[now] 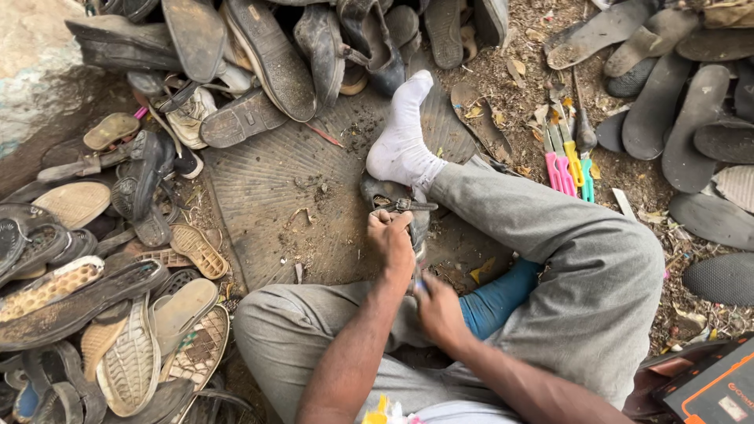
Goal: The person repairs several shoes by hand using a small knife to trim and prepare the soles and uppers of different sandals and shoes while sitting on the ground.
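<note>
A person sits cross-legged on the ground, grey trousers drawn up, one foot in a white sock (402, 141) resting on a round ribbed mat (275, 188). Just below the sock's heel lies a dark worn shoe (385, 192), pressed against the mat. The left hand (390, 239) is clenched around a pair of metal pliers (404, 206), whose nose sits at the shoe's near edge. The right hand (438, 310) is closed low on the shoe's near end, beside a blue sock (499, 298); its grip wraps something small and pale that I cannot make out.

Left of the mat, a heap of old soles and sandals (102, 298) covers the ground. Above the mat, dark shoes (267, 55) are piled sole-up. Right of the white sock, several tools with pink, yellow and green handles (569, 165) lie in the dirt, and beyond them flat black soles (675, 118) are spread out. An orange-and-black case (711, 389) sits at the lower right, near the knee.
</note>
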